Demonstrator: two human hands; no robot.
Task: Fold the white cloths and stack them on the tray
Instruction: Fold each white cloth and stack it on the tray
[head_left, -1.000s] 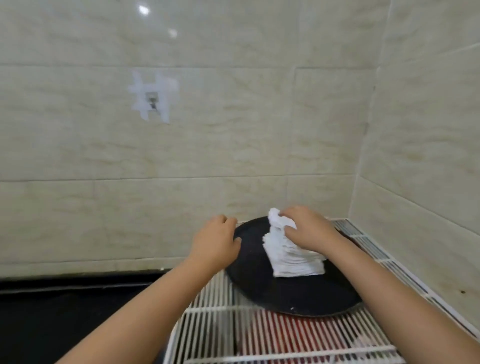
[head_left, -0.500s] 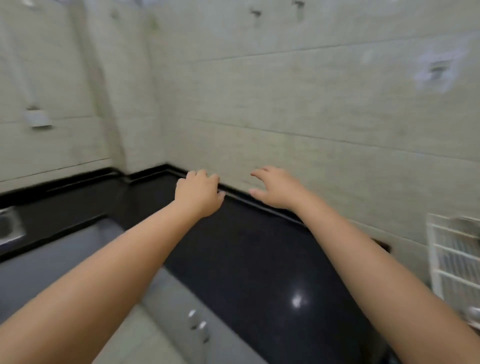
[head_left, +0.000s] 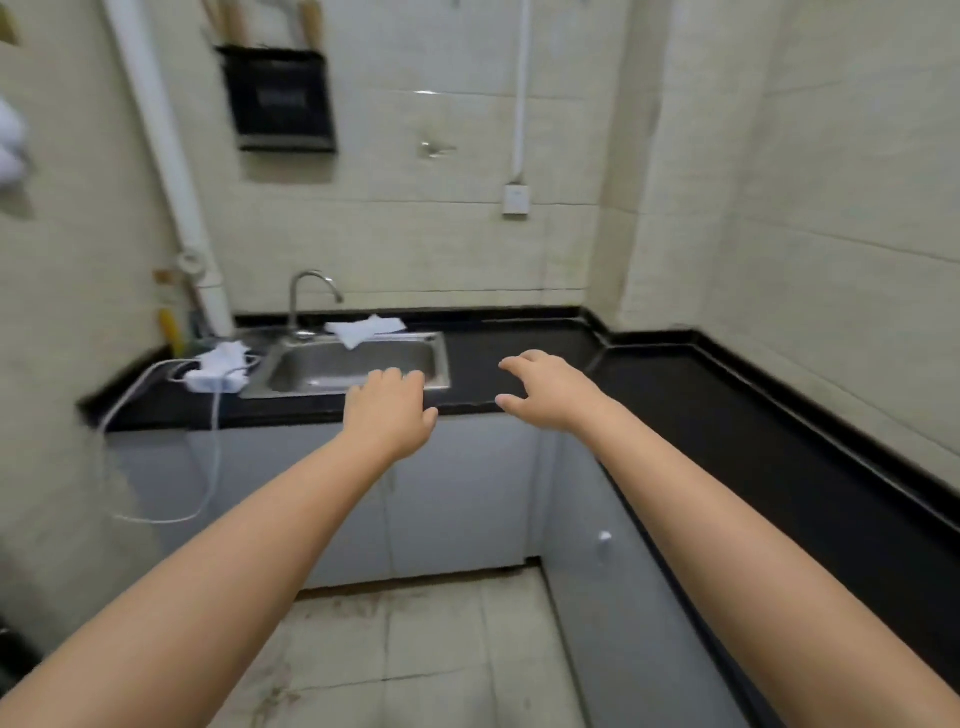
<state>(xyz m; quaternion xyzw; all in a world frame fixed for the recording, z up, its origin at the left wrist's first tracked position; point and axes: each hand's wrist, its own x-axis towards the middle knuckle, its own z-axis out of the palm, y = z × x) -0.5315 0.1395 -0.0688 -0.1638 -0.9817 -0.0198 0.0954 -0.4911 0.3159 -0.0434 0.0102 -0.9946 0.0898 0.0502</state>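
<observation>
in the head view, both arms reach out over the floor toward the black desk (head_left: 524, 358) that runs around the corner of a tiled kitchen. the left hand (head_left: 387, 410) hovers in front of the sink (head_left: 353, 364) with its fingers loosely curled and nothing in its grip. the right hand (head_left: 545, 392) is just beside it, apart from it, fingers spread wide and thumb out, its grip also empty. one white cloth (head_left: 363, 328) lies rumpled and unfolded on the desk at the back rim of the sink, next to the tap (head_left: 311, 296), well ahead of both hands. a second crumpled cloth (head_left: 224, 355) sits to the left of the sink, on top of a white power strip (head_left: 215, 382) whose cable (head_left: 208, 467) hangs down over the cabinet front. the tray is not in this view, so where the stack stands cannot be told from here. judging by the empty hands aimed at the sink, the step in hand looks like going to fetch the next cloth, not folding or stacking. the next move likely calls for a reach across the basin to the cloth by the tap, a pinch at an edge or corner so it lifts free and hangs open, and care not to drag it into the sink, where it may get wet.
</observation>
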